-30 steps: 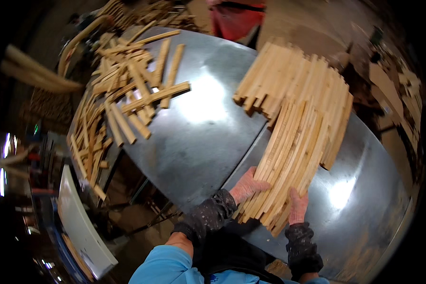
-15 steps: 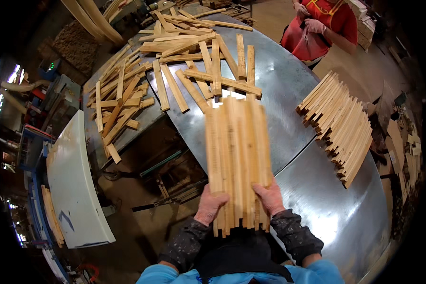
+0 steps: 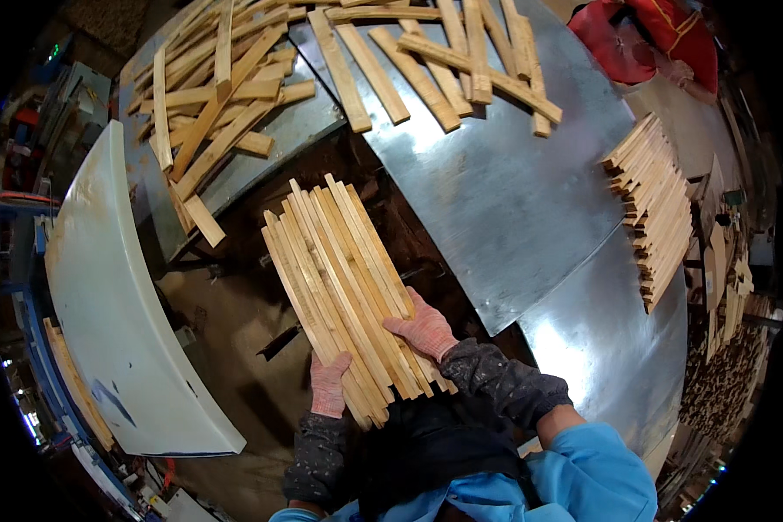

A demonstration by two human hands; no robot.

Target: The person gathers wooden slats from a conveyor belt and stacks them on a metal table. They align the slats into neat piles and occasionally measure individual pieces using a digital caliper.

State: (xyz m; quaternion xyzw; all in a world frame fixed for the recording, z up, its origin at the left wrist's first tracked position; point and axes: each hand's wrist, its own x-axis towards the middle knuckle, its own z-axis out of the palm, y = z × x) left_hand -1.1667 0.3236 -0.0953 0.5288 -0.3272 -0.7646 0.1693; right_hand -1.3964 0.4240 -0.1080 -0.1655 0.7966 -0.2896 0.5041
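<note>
Wooden strips (image 3: 346, 298), clamped between left hand (image 3: 328, 383) and right hand (image 3: 425, 327), have swung off the table (image 3: 513, 209).

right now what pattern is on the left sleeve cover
Pale specks on the dark sleeve cover; head view shows it.

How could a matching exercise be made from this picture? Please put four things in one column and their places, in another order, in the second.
Column one
1. White panel
2. Bundle of wooden strips
3. Loose strips
4. Row of strips

Column two
A. Crisscrossed, at the top of the picture
B. Side by side, near the right edge of the metal table
C. At the left side of the picture
D. Between the left hand and the right hand

Right pairs: 1-C, 2-D, 3-A, 4-B
</note>
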